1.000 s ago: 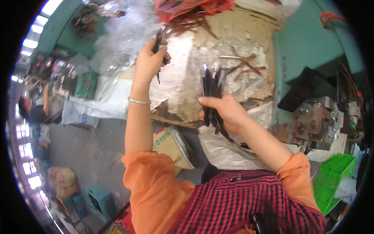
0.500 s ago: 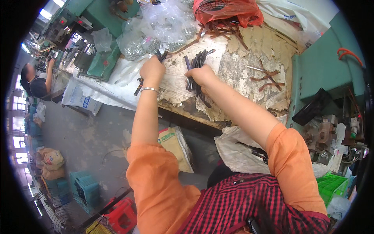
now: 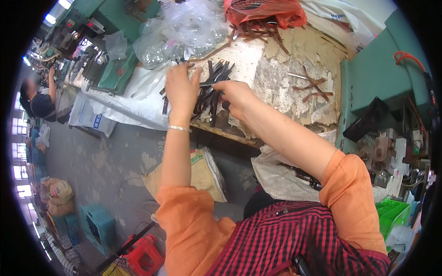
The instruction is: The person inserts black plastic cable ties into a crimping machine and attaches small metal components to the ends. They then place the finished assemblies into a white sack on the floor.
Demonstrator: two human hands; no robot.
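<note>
My left hand (image 3: 181, 87) is over the workbench, its thumb lifted away from the fingers. Dark strips (image 3: 165, 106) poke out from both sides of it, and the curled fingers partly hide them. Just to the right, my right hand (image 3: 237, 97) pinches a dark strip between thumb and fingers, its end pointing at my left hand. A loose bundle of dark flat strips (image 3: 214, 103) fans out between the hands near the bench's front edge. How much of that bundle my right hand grips is hidden.
Clear bags of small metal parts (image 3: 159, 53) lie at the back left. Brown strips (image 3: 271, 34) spill from a red bag (image 3: 276, 14). A few more brown strips (image 3: 317, 87) lie right on the worn bench (image 3: 281, 99). Green machines flank it; a person (image 3: 39, 99) works far left.
My right hand has moved left towards my left hand, bringing the bundle along, which now spreads wider. My left thumb has lifted outwards. The view has shifted slightly.
</note>
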